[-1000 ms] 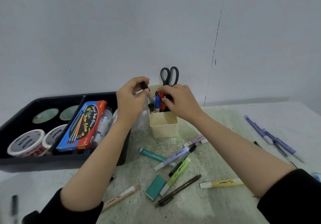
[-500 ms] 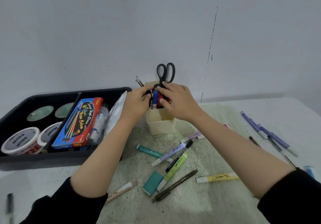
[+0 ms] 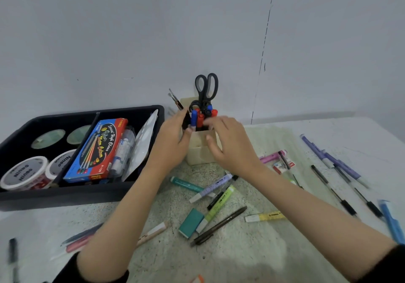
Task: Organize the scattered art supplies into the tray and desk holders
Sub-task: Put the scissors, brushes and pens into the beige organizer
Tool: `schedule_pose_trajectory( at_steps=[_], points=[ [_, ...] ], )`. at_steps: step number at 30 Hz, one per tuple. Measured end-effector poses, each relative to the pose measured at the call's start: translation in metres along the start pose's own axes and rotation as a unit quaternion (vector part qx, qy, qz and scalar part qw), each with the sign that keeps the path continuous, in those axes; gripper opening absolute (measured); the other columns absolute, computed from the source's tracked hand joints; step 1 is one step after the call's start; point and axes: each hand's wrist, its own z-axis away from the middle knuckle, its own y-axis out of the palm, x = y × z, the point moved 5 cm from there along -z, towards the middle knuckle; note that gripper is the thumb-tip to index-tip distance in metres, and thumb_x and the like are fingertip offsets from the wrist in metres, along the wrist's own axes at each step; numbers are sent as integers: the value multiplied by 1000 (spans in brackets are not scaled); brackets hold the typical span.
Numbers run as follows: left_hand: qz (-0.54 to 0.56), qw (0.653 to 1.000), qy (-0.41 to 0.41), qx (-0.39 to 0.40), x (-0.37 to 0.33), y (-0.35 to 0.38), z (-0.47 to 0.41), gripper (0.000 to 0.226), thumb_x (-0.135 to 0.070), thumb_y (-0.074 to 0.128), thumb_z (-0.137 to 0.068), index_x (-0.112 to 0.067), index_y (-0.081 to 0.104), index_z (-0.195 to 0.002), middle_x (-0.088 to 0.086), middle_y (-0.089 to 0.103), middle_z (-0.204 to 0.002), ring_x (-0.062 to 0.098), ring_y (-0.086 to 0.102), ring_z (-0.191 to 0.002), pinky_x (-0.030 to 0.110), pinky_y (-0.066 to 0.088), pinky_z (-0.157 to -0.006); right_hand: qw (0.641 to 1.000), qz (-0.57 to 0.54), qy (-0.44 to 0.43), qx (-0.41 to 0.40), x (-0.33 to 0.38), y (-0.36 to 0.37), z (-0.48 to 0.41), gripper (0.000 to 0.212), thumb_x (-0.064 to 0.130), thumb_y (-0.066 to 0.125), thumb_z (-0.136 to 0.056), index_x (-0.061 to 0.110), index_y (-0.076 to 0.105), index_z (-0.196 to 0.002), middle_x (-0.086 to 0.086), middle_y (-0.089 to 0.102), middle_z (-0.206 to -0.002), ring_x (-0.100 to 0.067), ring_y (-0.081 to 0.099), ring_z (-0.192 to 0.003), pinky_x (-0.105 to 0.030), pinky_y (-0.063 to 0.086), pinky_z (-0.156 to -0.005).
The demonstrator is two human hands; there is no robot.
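1. Half a second on: both hands lower and backed off the marker tops, leaving the blue marker [image 3: 194,118] and red marker [image 3: 200,120] poking clear above the rim.
2. Left hand [image 3: 173,138]: snug against the left side of the cream desk holder [image 3: 201,154], thumb up at the rim by the blue marker. Can't tell if pinching anything, too much overlap with something dark there.
3. Right hand [image 3: 230,144]: motion-blurred, fingers loosely spread, gripping nothing, thumb in front of the holder's front wall.
4. Markers upright inside the holder, black scissors [image 3: 206,87] handles-up behind, paintbrushes [image 3: 175,100] leaning out back-left.
5. Black tray [image 3: 81,192] just left of the holder, already loaded with a watercolour box [image 3: 98,149], paint tubs [image 3: 24,170] and a white palette [image 3: 144,138].
6. Still loose on the table [image 3: 241,256]: teal marker [image 3: 186,184], lilac highlighter [image 3: 210,187], green highlighter [image 3: 217,208], teal eraser [image 3: 191,222], black pen [image 3: 219,224], yellow highlighter [image 3: 265,215], plus purple pens [image 3: 328,157] well off to the right.
7. Handling guess: light, stiff plastic barrels, smooth and happy to roll. Probably best pinched mid-barrel, then dropped in end-first. Eraser likely grippier, so grab by the long edges.
8. Looks light and top-heavy, that holder. Worth steadying with one hand while feeding with the other.
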Motion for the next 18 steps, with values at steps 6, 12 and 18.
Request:
schedule_pose_trajectory(
  at_steps=[6,12,18],
  points=[
    [-14,1000,6,-12,-1,-8,57,36,-13,52,-93,-22,52,-127,-20,48,-116,-15,39,-108,-2,25,-91,967,-4,-34,252,8,8,97,16,31,52,-83,27,68,-82,9,56,-83,-7,50,-77,-28,43,-72],
    [47,998,-4,-51,1,-2,117,28,-12,51,-89,-36,61,-100,-28,60,-99,-6,59,-97,9,45,-84,969,31,1,247,3,15,149,12,35,47,-83,34,59,-87,19,52,-83,-2,44,-77,-17,30,-66],
    [260,936,-216,-97,9,20,156,24,-27,48,-91,-25,63,-109,-20,66,-105,4,63,-99,25,53,-83,980,-111,129,102,8,6,147,13,42,48,-83,33,59,-84,23,53,-78,1,48,-78,-13,35,-68]
  ],
)
